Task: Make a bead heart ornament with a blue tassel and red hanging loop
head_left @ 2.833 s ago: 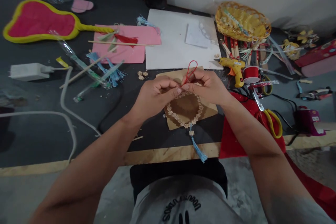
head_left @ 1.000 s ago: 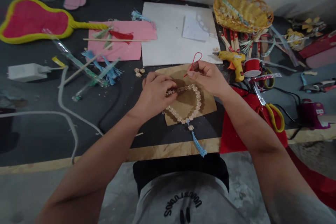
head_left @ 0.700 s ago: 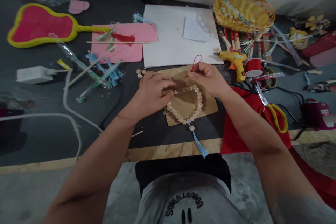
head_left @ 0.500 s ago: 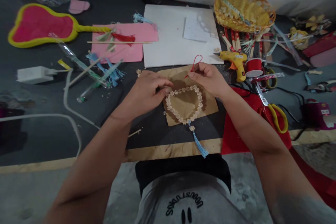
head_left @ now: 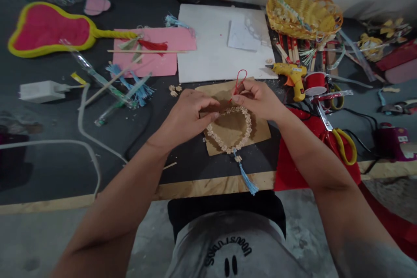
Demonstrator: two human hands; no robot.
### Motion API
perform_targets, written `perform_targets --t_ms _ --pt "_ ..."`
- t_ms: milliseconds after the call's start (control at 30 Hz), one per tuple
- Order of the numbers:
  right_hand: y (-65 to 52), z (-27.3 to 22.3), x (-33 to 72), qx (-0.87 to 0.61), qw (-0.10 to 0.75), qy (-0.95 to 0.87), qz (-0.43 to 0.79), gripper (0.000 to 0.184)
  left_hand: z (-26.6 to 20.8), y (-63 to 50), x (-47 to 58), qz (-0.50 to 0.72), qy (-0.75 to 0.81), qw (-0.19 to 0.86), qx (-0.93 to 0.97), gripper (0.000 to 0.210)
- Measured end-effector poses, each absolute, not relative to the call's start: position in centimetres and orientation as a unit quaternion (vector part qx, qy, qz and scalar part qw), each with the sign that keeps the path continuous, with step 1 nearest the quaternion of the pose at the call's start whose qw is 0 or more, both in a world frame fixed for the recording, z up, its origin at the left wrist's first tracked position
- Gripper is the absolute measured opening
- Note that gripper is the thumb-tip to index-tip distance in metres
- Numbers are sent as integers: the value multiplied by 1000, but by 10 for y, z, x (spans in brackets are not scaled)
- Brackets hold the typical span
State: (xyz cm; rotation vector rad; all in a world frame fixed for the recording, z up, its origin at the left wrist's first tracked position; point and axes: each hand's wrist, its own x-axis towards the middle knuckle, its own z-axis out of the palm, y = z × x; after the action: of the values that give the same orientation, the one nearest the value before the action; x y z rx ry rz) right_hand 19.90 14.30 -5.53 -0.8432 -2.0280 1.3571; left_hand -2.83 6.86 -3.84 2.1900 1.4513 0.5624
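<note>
A heart-shaped ring of small cream flower pieces [head_left: 249,128] lies on a piece of brown cardboard [head_left: 233,132]. A light blue tassel [head_left: 249,180] hangs from its lower point over the table's front edge. My right hand [head_left: 256,97] pinches a thin red cord [head_left: 241,74] between thumb and fingers, with a loop standing up above them. My left hand [head_left: 192,113] is over the ring's upper left side, thumb and index finger apart. Whether its thumb touches the ring, I cannot tell. Both hands partly cover the cardboard's upper part.
To the right are a yellow glue gun [head_left: 293,78], a red ribbon spool [head_left: 315,83] and yellow-handled scissors [head_left: 345,145] on red cloth. A wicker basket [head_left: 304,13] stands behind. At left lie a pink-and-yellow fan [head_left: 54,30], pink paper [head_left: 163,63] and a white cable [head_left: 84,126].
My left hand has moved slightly right, over the ring, uncovering small cream pieces behind it. The right hand has shifted slightly with the red cord, whose loop stands more upright.
</note>
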Motion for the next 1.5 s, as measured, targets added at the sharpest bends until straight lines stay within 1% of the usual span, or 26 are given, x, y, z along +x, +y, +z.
perform_targets --t_ms 100,167,267,433,1033,1500 --pt "140 -45 201 -272 234 -829 429 13 -46 66 -23 186 541 204 795 34" --pt "139 -40 202 -252 199 -875 361 9 -51 64 -17 176 558 190 788 36" --pt "137 -41 201 -241 161 -913 287 7 -55 61 -9 175 581 180 774 30" --pt "137 -50 199 -217 142 -938 230 6 -55 58 1 172 600 167 763 21" --pt "133 -52 196 -223 143 -943 202 9 -56 57 5 184 607 143 760 16" --pt "134 -52 197 -226 126 -944 204 7 -55 60 4 183 606 164 757 16"
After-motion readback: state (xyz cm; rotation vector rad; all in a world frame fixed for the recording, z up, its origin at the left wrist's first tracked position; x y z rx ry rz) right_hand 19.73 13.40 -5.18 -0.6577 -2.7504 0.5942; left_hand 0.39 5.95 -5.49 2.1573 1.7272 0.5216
